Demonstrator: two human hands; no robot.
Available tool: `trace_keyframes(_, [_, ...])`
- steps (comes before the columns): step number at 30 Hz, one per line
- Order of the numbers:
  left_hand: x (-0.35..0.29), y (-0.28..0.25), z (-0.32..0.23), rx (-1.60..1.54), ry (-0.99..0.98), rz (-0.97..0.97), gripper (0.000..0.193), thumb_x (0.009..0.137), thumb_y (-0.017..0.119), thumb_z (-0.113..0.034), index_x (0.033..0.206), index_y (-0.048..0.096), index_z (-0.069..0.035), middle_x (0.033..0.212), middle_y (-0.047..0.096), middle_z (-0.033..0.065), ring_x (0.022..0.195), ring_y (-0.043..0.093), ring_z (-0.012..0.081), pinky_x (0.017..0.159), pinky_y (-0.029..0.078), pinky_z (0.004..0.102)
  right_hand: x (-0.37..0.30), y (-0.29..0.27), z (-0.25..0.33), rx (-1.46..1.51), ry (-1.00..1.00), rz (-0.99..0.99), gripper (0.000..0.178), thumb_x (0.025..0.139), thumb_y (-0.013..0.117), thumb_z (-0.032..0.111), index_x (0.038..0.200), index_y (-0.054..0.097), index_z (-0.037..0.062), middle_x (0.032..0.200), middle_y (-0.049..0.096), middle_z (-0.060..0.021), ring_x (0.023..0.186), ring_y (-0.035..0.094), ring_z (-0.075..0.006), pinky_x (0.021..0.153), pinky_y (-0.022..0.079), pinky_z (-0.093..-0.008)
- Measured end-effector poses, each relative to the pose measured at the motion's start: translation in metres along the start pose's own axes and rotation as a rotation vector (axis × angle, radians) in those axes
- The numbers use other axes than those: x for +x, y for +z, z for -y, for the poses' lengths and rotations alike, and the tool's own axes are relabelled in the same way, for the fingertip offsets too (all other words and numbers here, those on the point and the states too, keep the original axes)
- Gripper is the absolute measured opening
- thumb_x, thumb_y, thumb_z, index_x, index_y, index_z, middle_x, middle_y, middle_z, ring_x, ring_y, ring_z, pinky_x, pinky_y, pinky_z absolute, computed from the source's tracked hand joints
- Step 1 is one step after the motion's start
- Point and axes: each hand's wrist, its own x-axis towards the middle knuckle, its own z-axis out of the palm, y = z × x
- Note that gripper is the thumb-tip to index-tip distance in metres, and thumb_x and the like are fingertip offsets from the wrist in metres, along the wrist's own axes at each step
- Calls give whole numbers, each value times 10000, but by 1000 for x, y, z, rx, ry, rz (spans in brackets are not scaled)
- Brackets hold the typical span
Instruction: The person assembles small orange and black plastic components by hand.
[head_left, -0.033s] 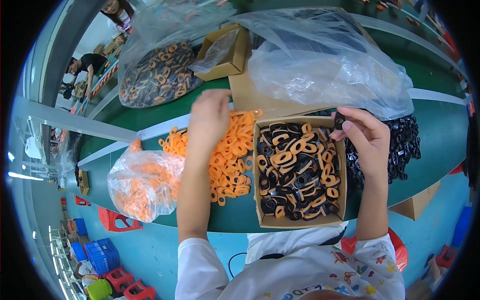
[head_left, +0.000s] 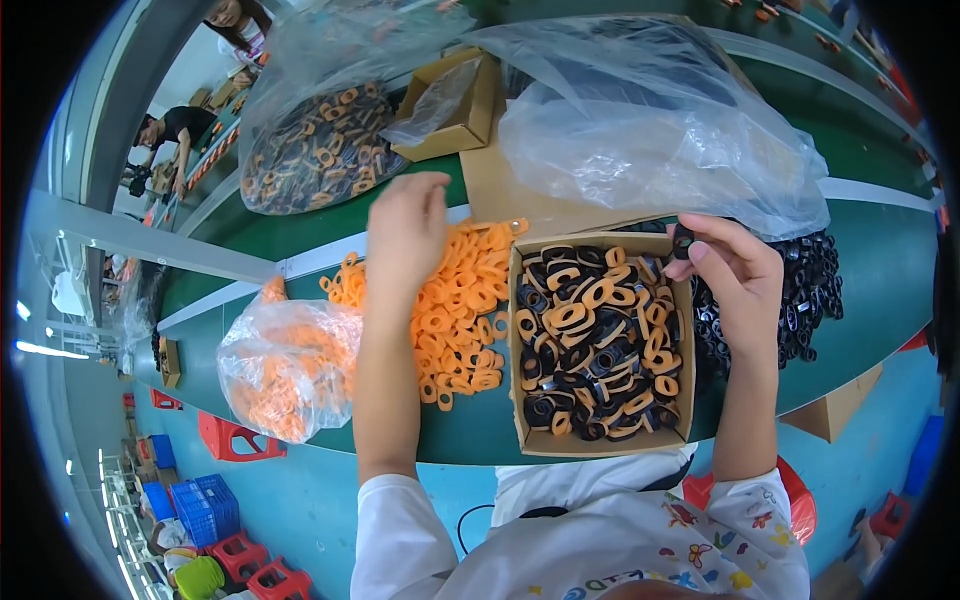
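Observation:
My right hand [head_left: 738, 275] is closed, thumb and finger pinching a small black oval ring [head_left: 682, 242] above the right rim of an open cardboard box [head_left: 600, 446]. Inside that box lie many black rings joined with orange ones [head_left: 597, 292]. My left hand [head_left: 408, 222] is raised over the far left part of a pile of loose orange oval rings [head_left: 460, 300]; its fingers are bent and mostly hidden behind its back, so I cannot see whether anything is in them. Right of the box spreads a heap of black rings [head_left: 800, 300], partly behind my right hand.
A clear bag of orange pieces [head_left: 290, 370] lies left of the pile. Farther back are a bag of black-and-orange pieces [head_left: 320, 150], a small cardboard box [head_left: 445, 140] and large clear plastic bags [head_left: 660, 140]. A white rail [head_left: 330, 258] crosses the green table [head_left: 450, 435].
My left hand has shifted slightly left and away from me. My right hand stays nearly still with the black ring in its pinch.

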Motion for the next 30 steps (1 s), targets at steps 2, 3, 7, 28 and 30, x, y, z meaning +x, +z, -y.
trace_keyframes(2, [6,-12,8,-4,-72,-88,203,928,554,-117,1065,666,-18,1024,668,174,954,639,363,829,507,444,-1,-3,-2,-14,-9,-32,275,916,578,-27,1182,645,-48,1042,707,-160,773,688,-166,714,559,-270])
trace_keyframes(3, [2,-21,16,58,-132,-52,216,930,556,-123,1088,661,-19,1026,671,185,960,642,370,835,507,451,0,0,-2,-2,-12,-21,273,918,578,-27,1181,647,-46,1042,707,-159,773,688,-166,713,557,-268])
trace_keyframes(7, [6,-19,51,200,-239,68,294,925,581,-151,1199,633,-57,1133,668,194,1041,639,372,885,507,448,-1,2,-4,10,-5,-19,266,921,575,-28,1174,653,-40,1044,706,-155,774,686,-165,714,554,-265])
trace_keyframes(28, [46,-11,59,41,-297,112,215,866,672,-172,1029,688,-32,980,710,146,852,703,243,737,562,345,-4,9,7,232,82,90,373,905,571,-44,1277,590,-54,1118,686,-197,846,714,-201,738,585,-278])
trace_keyframes(30, [32,-23,15,-517,-351,58,183,892,654,-124,1007,684,15,937,714,117,798,693,172,701,561,294,-4,12,0,301,110,149,394,908,559,-59,1302,569,-52,1162,667,-218,874,720,-227,744,598,-284])
